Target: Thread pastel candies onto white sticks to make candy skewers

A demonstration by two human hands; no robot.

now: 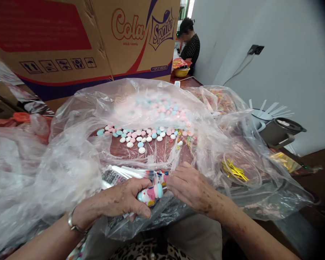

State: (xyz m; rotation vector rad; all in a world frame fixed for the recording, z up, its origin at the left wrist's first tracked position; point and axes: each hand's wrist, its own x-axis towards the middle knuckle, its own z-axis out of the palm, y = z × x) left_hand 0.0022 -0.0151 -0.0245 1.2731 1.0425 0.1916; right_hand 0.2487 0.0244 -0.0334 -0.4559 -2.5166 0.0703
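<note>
My left hand (pixel 130 198) is closed around a small capped tube (pixel 148 195), light blue and pink with a turquoise end, that looks like a novelty candy. Close beside its capped end, my right hand (pixel 191 186) has its fingers pinched together. A thin white bit shows between the tube and those fingertips; what they grip is mostly hidden. Just behind my hands lie clear printed wrappers (pixel 132 172) with white edges. Farther back, pink, white and light-blue candies (pixel 142 139) spread inside a large clear plastic bag (pixel 108 90), with small coloured rings (pixel 180 139) at their right.
A big cardboard carton (pixel 132 57) stands at the back. To the right are gold twist ties (pixel 235 170), a dark lidded jug (pixel 280 131) and white strips (pixel 271 110) in a cup. Crumpled plastic (pixel 67 173) covers the left. Another person (pixel 191 45) sits beyond.
</note>
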